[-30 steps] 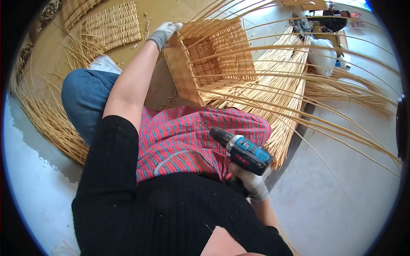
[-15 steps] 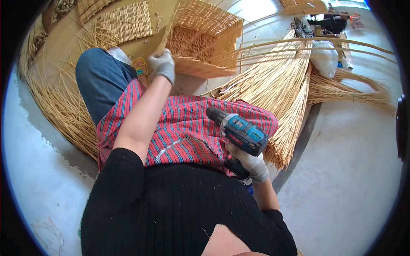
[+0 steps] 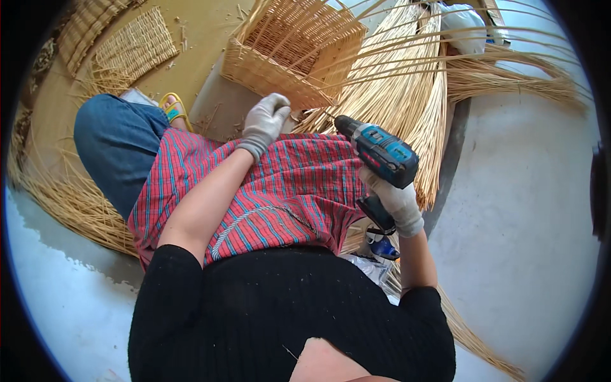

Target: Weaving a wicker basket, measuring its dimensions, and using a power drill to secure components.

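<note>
My right hand point(image 3: 393, 197), in a white knit glove, grips the handle of a blue-and-black cordless drill point(image 3: 382, 151). A thin bit points from its chuck toward the near right corner of the basket. The square woven basket point(image 3: 273, 71) stands in front of my lap, its open top up, with long uncut strands reaching out to the right. My left hand point(image 3: 267, 120), also gloved, is just short of the basket's near wall, fingers curled and thumb close to them. Whether anything small is pinched there is hidden.
Bundled straw-coloured canes point(image 3: 407, 83) lie right of the basket, beside a white plastic bag point(image 3: 463, 28). A woven panel point(image 3: 137, 48) lies far left; loose canes point(image 3: 76, 207) curve along the left. A striped red cloth point(image 3: 267, 184) covers my lap.
My left hand has come off the basket's corner and moved nearer to me, to the right. The basket has settled from its tilt. My right hand has raised the drill toward the basket.
</note>
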Motion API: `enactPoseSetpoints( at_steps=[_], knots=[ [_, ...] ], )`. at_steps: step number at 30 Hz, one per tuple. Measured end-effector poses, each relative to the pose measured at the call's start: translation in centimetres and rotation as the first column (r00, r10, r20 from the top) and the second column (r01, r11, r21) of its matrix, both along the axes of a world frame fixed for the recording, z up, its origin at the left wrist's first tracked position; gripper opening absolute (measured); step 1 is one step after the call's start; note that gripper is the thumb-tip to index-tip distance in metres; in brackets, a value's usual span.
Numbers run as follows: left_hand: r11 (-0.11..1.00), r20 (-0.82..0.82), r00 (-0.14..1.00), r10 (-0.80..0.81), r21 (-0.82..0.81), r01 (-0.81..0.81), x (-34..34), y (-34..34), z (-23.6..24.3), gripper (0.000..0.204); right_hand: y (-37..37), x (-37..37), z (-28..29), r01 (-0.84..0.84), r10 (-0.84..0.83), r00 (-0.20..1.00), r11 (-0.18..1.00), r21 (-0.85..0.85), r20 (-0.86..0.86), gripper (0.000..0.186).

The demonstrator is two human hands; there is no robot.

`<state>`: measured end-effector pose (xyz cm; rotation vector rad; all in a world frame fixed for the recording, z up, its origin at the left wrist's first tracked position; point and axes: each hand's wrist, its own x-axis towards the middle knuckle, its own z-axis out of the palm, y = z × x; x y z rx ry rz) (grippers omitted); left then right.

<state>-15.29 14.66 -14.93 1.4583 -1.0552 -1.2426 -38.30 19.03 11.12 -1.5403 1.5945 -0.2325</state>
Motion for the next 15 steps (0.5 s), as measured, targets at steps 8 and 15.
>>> enactPoseSetpoints(
  at_steps=[8, 15],
  knots=[
    [0.873, 0.475, 0.733, -0.487, 0.264, 0.409, -2.5, -6.8, 3.3, 0.072, 0.1, 0.3, 0.7, 0.011, -0.003, 0.998, 0.994, 0.108, -0.065, 0.033],
    [0.887, 0.581, 0.675, -0.456, 0.235, 0.397, 4.4, -5.6, 1.8, 0.064, -0.2, -0.3, -0.5, -0.202, 0.204, 0.979, 0.974, -0.103, 0.018, 0.046]
  ],
)
